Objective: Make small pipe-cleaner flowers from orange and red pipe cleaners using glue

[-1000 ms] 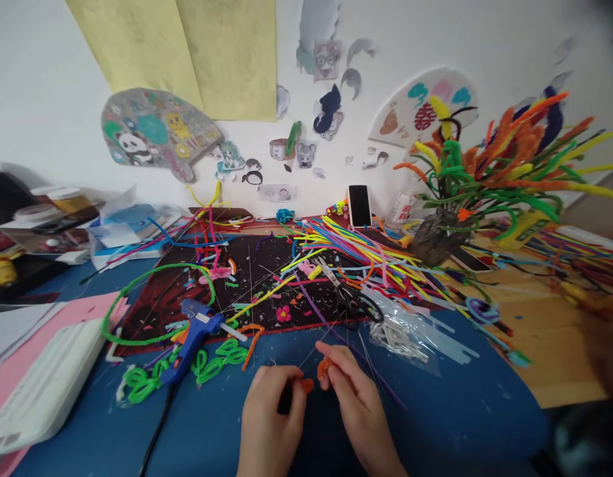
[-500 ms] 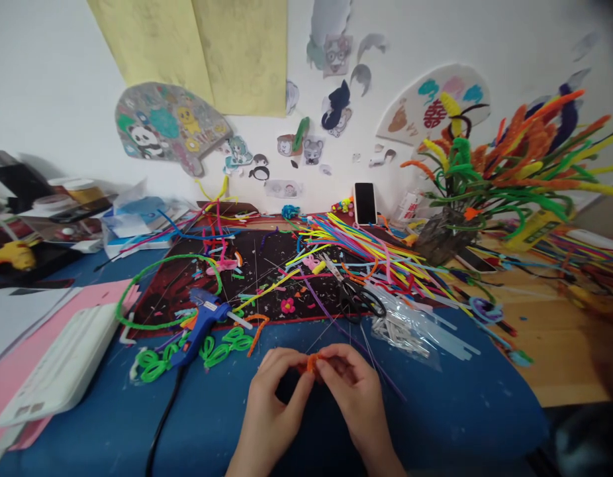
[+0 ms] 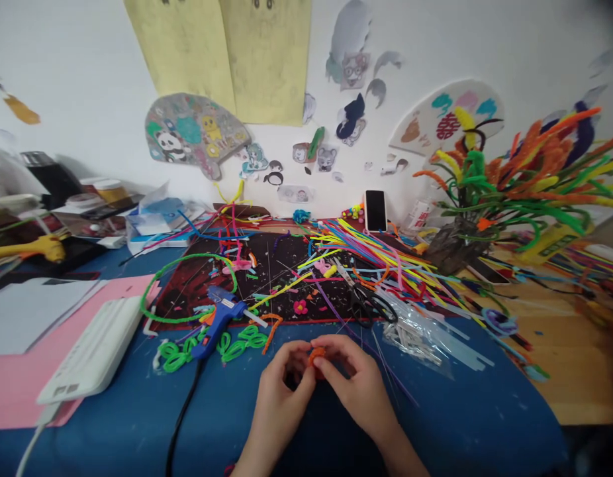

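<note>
My left hand (image 3: 281, 391) and my right hand (image 3: 353, 381) meet over the blue table cover (image 3: 460, 424), fingers pinched together on a small curled orange pipe cleaner (image 3: 315, 356). Both hands grip it from opposite sides, and most of it is hidden by the fingertips. A blue glue gun (image 3: 218, 319) lies just left of my hands, with green pipe cleaner loops (image 3: 234, 344) beside it. Black-handled scissors (image 3: 365, 301) rest just beyond my right hand.
A dark cutting mat (image 3: 281, 265) carries scraps and a heap of coloured pipe cleaners (image 3: 386, 258). A clear bag of glue sticks (image 3: 420, 331), a phone (image 3: 375, 210), a pipe cleaner bouquet (image 3: 510, 179), a white keyboard-like device (image 3: 95, 348) and pink paper (image 3: 18, 397) surround it.
My hands have come together: a second ago they were slightly apart holding orange pieces, now both pinch one orange bundle. The view has shifted left, so things sit further right.
</note>
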`<state>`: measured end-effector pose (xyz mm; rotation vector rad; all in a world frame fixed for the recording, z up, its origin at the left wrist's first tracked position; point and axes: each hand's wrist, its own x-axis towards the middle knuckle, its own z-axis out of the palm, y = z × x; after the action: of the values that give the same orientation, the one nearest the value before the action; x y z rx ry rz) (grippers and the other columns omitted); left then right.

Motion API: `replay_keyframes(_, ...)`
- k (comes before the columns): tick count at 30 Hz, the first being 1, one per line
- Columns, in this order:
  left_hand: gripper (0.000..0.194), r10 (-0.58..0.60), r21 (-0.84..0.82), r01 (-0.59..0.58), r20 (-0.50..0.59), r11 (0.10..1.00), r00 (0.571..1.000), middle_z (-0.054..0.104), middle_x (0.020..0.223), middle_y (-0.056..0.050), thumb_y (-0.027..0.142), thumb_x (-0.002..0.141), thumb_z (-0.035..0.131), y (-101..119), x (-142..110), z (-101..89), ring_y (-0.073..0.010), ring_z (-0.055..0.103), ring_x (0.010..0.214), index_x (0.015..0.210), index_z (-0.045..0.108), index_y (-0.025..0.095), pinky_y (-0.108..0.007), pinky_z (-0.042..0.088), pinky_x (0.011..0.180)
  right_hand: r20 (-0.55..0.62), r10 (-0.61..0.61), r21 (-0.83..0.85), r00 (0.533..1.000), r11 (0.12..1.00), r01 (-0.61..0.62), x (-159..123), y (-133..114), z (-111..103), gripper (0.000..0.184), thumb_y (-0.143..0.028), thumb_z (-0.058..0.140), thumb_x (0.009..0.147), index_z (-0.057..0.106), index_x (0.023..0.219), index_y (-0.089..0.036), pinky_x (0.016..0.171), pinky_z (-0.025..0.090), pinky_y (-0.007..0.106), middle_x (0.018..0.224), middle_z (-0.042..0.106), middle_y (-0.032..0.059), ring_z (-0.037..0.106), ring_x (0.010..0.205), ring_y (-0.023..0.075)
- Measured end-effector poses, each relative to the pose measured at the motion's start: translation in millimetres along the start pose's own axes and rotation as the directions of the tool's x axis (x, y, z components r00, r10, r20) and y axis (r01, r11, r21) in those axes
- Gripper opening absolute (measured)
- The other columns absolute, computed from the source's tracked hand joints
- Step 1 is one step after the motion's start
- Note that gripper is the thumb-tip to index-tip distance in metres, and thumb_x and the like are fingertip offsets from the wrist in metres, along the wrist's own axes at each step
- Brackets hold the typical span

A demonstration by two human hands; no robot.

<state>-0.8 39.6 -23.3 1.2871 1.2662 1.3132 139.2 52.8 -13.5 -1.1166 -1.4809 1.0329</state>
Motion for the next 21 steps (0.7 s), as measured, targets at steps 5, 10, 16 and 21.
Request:
replay_keyframes(5, 0.018, -0.071, -0.168, 0.019, -0.310, 0.986, 0.948, 0.062, 0.063, 0.001, 0.024, 0.079, 0.063, -5, -3, -7.2, -0.0123, 0.056, 0.056, 0.093, 0.068, 0.016, -0.022, 0.047, 0.055, 0.198, -0.250, -0.352, 0.948, 0.885, 0.307, 30, -10, 10, 0.032, -0.011, 0.041, 0.095, 0.061, 0.117, -0.021, 0.084, 0.056, 0.035, 0.107, 0.070, 0.0072, 0.067, 0.092, 0.0192)
replay_keyframes(10, 0.009, -0.184, -0.499, -0.092, -0.476, 0.862, 0.860, 0.059, 0.064, 0.002, 0.023, 0.077, 0.066, -6, 3, -14.1, -0.0096, 0.053, 0.059, 0.081, 0.065, 0.015, -0.019, 0.047, 0.060, 0.549, -0.432, -0.573, 0.715, 0.427, 0.699, 54, -6, 43, 0.023, -0.008, 0.057, 0.088, 0.064, 0.107, -0.019, 0.091, 0.051, 0.043, 0.120, 0.065, 0.0099, 0.057, 0.107, 0.0265)
replay_keyframes(16, 0.013, -0.205, -0.645, -0.076, -0.350, 0.761, 0.914, 0.061, 0.067, 0.001, 0.022, 0.071, 0.075, 0, 8, -17.7, -0.0088, 0.056, 0.058, 0.072, 0.064, 0.014, -0.019, 0.048, 0.058, 0.548, -0.434, -0.577, 0.715, 0.423, 0.699, 57, 1, 47, 0.013, -0.010, 0.055, 0.090, 0.062, 0.084, -0.018, 0.088, 0.048, 0.042, 0.090, 0.067, 0.0078, 0.057, 0.098, 0.0251)
replay_keyframes(21, 0.017, -0.166, -0.543, -0.053, -0.347, 0.838, 0.923, 0.062, 0.057, 0.004, 0.021, 0.069, 0.078, -6, 3, -17.3, -0.0082, 0.059, 0.054, 0.078, 0.064, 0.015, -0.018, 0.048, 0.059, 0.336, -0.432, -0.600, 0.837, 0.587, 0.544, 48, -3, 27, 0.018, -0.009, 0.042, 0.094, 0.058, 0.092, -0.017, 0.081, 0.048, 0.037, 0.087, 0.063, 0.0071, 0.057, 0.086, 0.0210)
